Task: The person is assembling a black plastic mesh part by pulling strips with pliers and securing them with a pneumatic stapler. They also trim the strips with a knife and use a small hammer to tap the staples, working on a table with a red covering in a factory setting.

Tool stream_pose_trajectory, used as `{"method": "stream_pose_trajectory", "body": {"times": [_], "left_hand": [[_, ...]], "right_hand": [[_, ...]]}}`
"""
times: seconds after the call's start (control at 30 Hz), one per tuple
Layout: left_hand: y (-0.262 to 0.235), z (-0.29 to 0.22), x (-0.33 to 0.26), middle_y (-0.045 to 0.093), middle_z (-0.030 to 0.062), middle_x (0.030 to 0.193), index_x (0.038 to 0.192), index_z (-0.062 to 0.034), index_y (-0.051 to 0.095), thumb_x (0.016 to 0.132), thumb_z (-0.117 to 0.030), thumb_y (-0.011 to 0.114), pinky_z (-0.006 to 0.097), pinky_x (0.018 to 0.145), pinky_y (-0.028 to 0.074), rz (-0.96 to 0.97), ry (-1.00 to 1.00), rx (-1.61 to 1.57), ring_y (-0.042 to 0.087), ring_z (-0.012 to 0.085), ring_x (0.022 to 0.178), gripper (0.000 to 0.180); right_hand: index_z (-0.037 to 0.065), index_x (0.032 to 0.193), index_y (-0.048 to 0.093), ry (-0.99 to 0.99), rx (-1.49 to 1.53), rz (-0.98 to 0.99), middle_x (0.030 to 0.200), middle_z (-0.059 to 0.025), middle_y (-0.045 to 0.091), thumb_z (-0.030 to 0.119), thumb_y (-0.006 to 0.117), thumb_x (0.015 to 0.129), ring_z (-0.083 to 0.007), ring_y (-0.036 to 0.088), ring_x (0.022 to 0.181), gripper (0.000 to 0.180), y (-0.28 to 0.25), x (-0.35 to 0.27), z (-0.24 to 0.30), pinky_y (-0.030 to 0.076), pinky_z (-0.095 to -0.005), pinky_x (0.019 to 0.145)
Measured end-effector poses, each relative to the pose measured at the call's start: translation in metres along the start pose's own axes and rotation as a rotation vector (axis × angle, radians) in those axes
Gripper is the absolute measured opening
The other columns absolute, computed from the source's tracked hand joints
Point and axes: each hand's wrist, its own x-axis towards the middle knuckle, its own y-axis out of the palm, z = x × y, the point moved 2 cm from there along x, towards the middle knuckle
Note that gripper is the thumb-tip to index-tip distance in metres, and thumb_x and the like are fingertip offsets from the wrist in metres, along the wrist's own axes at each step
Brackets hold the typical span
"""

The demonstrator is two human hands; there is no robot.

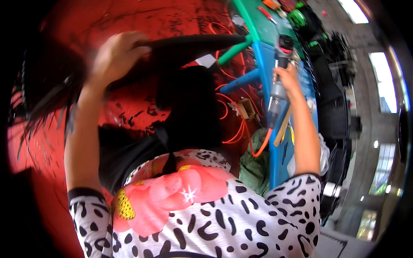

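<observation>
Power tool, grey with a black head (284, 43): over the blue bench (273, 172), long axis running away from the body, head end outward, orange hose (258, 153) trailing from the near end. Right hand (289, 79): wrapped around the tool's middle. Dark panel (185, 49): left of the tool and apart from it, long axis left to right, roughly crosswise to the tool, far end by the green table leg (244, 17). Left hand (118, 56): nearer the panel, fingers and thumb closed on its left end, blurred. Beyond: small cardboard box (246, 108) and green cloth (256, 165), both left of the bench; red floor (185, 19) beneath.
</observation>
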Motion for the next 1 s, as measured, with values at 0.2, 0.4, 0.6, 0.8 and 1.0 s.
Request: {"method": "stream_pose_trajectory", "body": {"times": [0.2, 0.4, 0.6, 0.8, 1.0], "left_hand": [[-0.009, -0.008, 0.007, 0.065, 0.0142, 0.084, 0.115, -0.0006, 0.058, 0.082, -0.019, 0.062, 0.032, 0.068, 0.047, 0.038, -0.26, -0.093, 0.063, 0.0215, 0.076, 0.037], [-0.02, 0.041, 0.016, 0.056, -0.0026, 0.084, 0.114, 0.0001, 0.061, 0.082, -0.006, 0.063, 0.02, 0.065, 0.039, 0.019, -0.296, -0.333, 0.049, 0.0058, 0.072, 0.032], [-0.022, 0.065, 0.031, 0.049, -0.006, 0.083, 0.117, -0.0006, 0.06, 0.084, 0.0, 0.061, 0.016, 0.064, 0.035, -0.042, -0.272, -0.307, 0.043, 0.0028, 0.072, 0.033], [-0.036, 0.078, 0.025, 0.055, -0.0039, 0.09, 0.12, -0.0023, 0.06, 0.086, -0.002, 0.063, 0.016, 0.07, 0.039, -0.122, -0.21, -0.167, 0.049, 0.0039, 0.079, 0.034], [-0.026, 0.069, 0.033, 0.058, -0.0021, 0.089, 0.118, -0.0017, 0.061, 0.085, -0.009, 0.066, 0.018, 0.07, 0.04, -0.179, -0.158, -0.007, 0.05, 0.0045, 0.077, 0.034]], "right_hand": [[-0.008, 0.131, 0.037, 0.327, -0.705, -0.17, 0.123, -0.0295, 0.054, 0.034, 0.076, 0.067, -0.037, 0.056, 0.114, 0.085, -0.022, 0.048, -0.065, 0.044, -0.0396, 0.097], [0.003, 0.133, 0.042, 0.107, -0.547, -0.298, 0.115, -0.0223, 0.061, 0.04, 0.073, 0.074, -0.0343, 0.06, 0.108, 0.076, -0.06, 0.068, -0.097, 0.046, -0.0405, 0.092], [0.0, 0.105, 0.062, 0.39, -1.278, 0.062, 0.102, -0.0228, 0.065, 0.043, 0.064, 0.078, -0.0363, 0.061, 0.099, 0.051, -0.224, -0.051, -0.191, 0.047, -0.0437, 0.086], [0.004, 0.108, 0.064, 0.375, -0.972, -0.329, 0.108, -0.0204, 0.064, 0.036, 0.066, 0.077, -0.0349, 0.06, 0.104, 0.044, -0.188, -0.145, -0.219, 0.046, -0.042, 0.089], [0.007, 0.103, 0.066, 0.352, -0.929, -0.442, 0.101, -0.0204, 0.065, 0.035, 0.067, 0.075, -0.0341, 0.062, 0.099, 0.039, -0.2, -0.14, -0.221, 0.048, -0.0424, 0.085]]}}
